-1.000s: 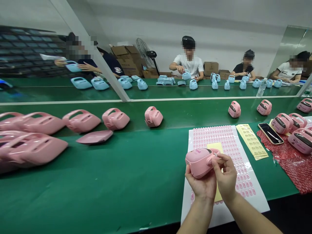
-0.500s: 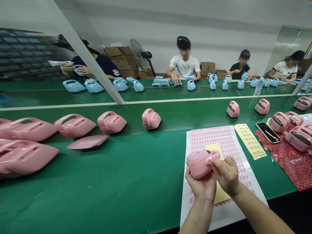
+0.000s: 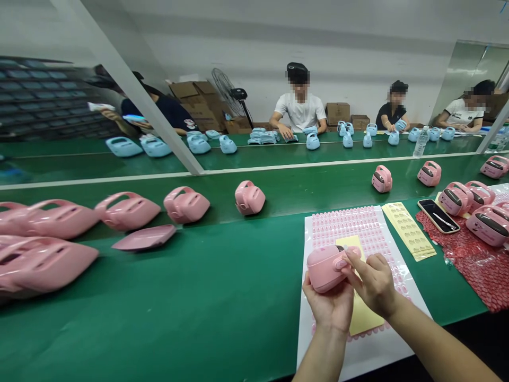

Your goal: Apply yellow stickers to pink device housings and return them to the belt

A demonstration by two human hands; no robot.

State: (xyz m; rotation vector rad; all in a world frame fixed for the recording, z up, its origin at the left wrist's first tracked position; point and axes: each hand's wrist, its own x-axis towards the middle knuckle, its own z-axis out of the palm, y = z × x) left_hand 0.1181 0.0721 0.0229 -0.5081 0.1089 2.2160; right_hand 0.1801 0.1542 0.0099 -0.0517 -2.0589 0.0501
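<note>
My left hand (image 3: 328, 305) cups a pink plastic case (image 3: 324, 269) with a carry handle from below, fingers wrapped round its far side. At the handle's side joint, the thumb and forefinger of my right hand (image 3: 374, 281) close on a small pink oval sticker (image 3: 340, 263); its edges are partly hidden by the fingertips. Under both hands lies a white sheet (image 3: 318, 366) with rows of pink oval stickers (image 3: 342, 220). A yellow card (image 3: 363, 318) rests on that sheet, partly covered by the case and my right hand.
Yellow sticker strips (image 3: 409, 228), a phone (image 3: 438, 215) and red bubble wrap (image 3: 473, 265) lie to the right. Pink cases (image 3: 186, 204) line the left and back, near a loose pink panel (image 3: 143, 237). Beyond a white rail (image 3: 278, 165), several co-workers (image 3: 300, 106) handle blue cases.
My right fingertips have shifted slightly on the handle joint, with the forefinger straighter. The left hand still holds the case. The view has tilted a little.
</note>
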